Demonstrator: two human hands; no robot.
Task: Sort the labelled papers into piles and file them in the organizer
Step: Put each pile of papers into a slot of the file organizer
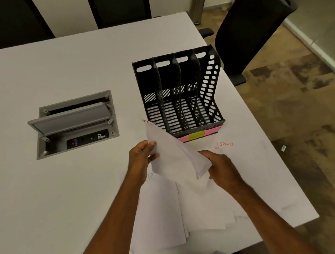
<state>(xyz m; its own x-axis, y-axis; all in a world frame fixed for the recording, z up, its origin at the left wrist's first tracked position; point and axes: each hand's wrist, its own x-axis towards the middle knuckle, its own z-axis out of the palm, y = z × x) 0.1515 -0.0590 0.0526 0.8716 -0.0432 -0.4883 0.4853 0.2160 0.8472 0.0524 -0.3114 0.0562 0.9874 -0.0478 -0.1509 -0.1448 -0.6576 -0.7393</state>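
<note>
A black slotted organizer (179, 89) stands on the white table, its compartments empty, with pink and yellow sticky labels (199, 134) on its front lip. Just in front of it I hold a thin stack of white papers (174, 152) tilted on edge. My left hand (143, 156) grips the stack's left edge and my right hand (220, 166) grips its lower right corner. More white papers lie flat on the table: one pile (159, 213) below my hands, another (206, 204) beside it, and a sheet marked "SPORTS" in red (226, 143) to the right.
A grey cable box with its lid raised (72, 122) is sunk into the white table (67, 194) at the left. A black office chair (255, 25) stands past the table's right edge. A metal bin (197, 4) sits on the floor far back.
</note>
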